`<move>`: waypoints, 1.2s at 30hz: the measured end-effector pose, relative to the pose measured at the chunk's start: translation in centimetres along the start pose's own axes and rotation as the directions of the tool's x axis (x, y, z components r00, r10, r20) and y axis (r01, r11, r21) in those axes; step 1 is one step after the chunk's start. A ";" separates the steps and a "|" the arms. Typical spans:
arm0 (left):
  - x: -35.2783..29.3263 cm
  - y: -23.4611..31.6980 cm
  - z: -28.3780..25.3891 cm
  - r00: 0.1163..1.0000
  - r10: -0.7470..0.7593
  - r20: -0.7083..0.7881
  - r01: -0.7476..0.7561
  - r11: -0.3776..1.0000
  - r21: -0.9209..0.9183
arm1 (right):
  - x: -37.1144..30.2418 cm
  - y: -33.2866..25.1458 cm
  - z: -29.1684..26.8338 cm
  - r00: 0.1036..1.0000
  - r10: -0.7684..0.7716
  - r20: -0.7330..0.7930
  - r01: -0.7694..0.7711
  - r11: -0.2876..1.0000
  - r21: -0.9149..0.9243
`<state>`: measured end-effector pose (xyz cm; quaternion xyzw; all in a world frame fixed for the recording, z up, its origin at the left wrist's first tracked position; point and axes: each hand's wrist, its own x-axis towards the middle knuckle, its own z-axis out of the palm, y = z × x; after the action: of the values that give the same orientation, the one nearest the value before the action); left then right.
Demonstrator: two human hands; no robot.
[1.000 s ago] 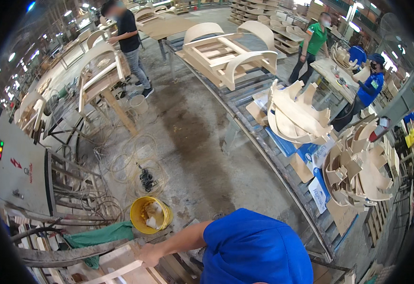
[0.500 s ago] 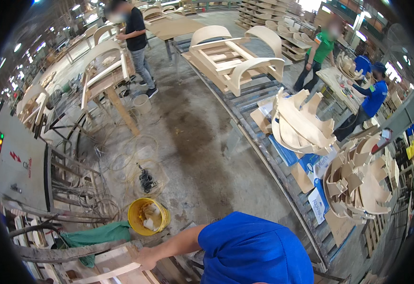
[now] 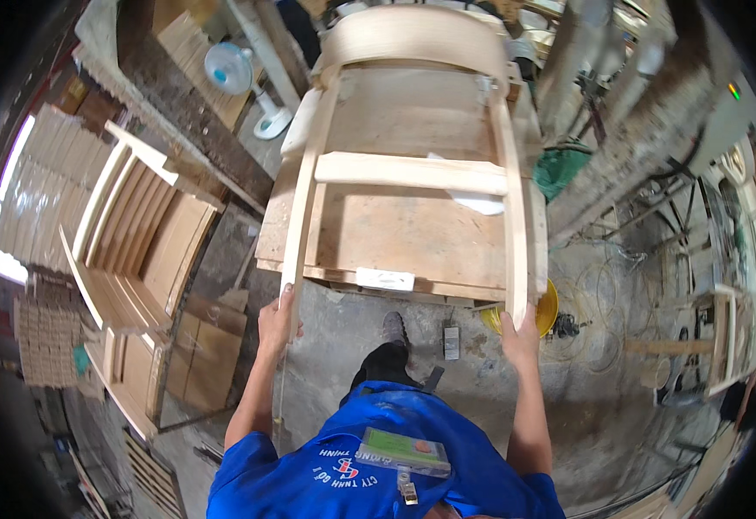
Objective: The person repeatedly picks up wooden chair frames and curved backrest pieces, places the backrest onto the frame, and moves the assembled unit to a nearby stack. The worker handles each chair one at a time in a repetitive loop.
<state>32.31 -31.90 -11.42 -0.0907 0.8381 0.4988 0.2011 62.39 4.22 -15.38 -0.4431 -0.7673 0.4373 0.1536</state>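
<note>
A pale wooden chair frame [image 3: 411,173] lies over the worktable [image 3: 413,238], its curved backrest at the far end and a crossbar between its two long legs. The end of the left leg is gripped in my left hand [image 3: 278,325], thumb on top. My right hand [image 3: 522,336] is closed around the end of the right leg. Both leg ends reach past the table's near edge toward me. Close to that edge, between the legs, sits a small whitish block [image 3: 385,279].
Stacked curved wooden parts [image 3: 140,233] stand to the left beside a cardboard box [image 3: 205,350]. A white fan [image 3: 229,69] is at the far left. Under the table's right corner is a yellow bucket [image 3: 548,310], with hoses [image 3: 607,298] on the floor. A concrete-like post [image 3: 629,164] rises at right.
My view has swung from the aisle and conveyor to the worktable. Earlier one hand showed on a wooden piece at the lower left; now both hands hold the chair frame's legs.
</note>
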 end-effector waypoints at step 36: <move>17.6 6.6 4.4 0.971 -0.057 0.231 0.113 0.965 -0.238 | 13.3 -8.4 4.9 0.976 0.210 -0.055 -0.216 0.960 -0.177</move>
<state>15.17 -24.00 -15.57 -0.0951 0.7364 0.5980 0.3017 47.23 10.53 -13.40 -0.5430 -0.7491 0.3713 0.0783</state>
